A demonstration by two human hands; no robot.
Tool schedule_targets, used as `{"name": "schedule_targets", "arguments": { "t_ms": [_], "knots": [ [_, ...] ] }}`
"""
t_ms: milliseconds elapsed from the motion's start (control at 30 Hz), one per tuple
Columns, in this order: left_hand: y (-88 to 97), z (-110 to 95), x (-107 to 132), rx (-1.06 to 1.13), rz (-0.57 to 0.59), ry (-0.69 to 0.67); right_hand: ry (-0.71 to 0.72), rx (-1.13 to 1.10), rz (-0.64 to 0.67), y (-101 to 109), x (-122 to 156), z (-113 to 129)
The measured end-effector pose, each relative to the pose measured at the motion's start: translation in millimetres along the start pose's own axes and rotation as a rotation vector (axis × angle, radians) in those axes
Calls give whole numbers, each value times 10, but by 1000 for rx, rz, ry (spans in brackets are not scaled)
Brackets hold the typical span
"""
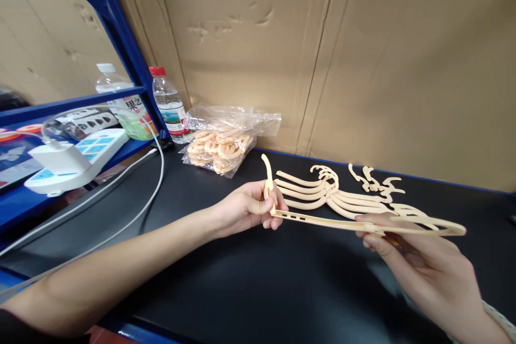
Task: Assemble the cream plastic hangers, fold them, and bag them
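Note:
My left hand (252, 207) is closed in a pinch on a small curved beige plastic hook (267, 172), held upright against the left end of a long flat beige plastic strip (346, 222). My right hand (407, 258) grips the strip near its rounded right end, fingers closed under and around it. The strip hangs level above the black table (242, 279). Just behind it lies a pile of similar curved beige pieces (330, 193), and a few smaller hooks (377, 180) lie further back.
A clear plastic bag of beige parts (220, 145) sits by the cardboard wall. Two water bottles (169, 102) stand at the blue shelf frame (121, 37). A white power strip with a charger (68, 158) rests on the left shelf; white cables (133, 199) trail across the table.

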State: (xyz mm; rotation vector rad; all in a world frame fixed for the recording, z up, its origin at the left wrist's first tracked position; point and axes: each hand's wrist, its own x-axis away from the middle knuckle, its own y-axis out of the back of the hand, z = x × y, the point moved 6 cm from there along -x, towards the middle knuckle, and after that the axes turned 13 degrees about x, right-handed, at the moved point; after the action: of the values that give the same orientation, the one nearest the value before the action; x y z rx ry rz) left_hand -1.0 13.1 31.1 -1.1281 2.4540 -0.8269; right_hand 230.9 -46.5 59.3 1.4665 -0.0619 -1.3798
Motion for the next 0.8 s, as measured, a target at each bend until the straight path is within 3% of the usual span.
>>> {"name": "schedule_targets", "arguments": {
  "t_ms": [400, 567, 800],
  "knots": [
    [4, 44, 11, -15, -53, -89, -43, -31, 17, 8, 8, -17],
    [-5, 55, 32, -94, -129, -146, -48, -58, 26, -7, -7, -6],
    [-33, -27, 69, -243, -158, -342, -130, -99, 62, -43, 65, 15]
  ]
}}
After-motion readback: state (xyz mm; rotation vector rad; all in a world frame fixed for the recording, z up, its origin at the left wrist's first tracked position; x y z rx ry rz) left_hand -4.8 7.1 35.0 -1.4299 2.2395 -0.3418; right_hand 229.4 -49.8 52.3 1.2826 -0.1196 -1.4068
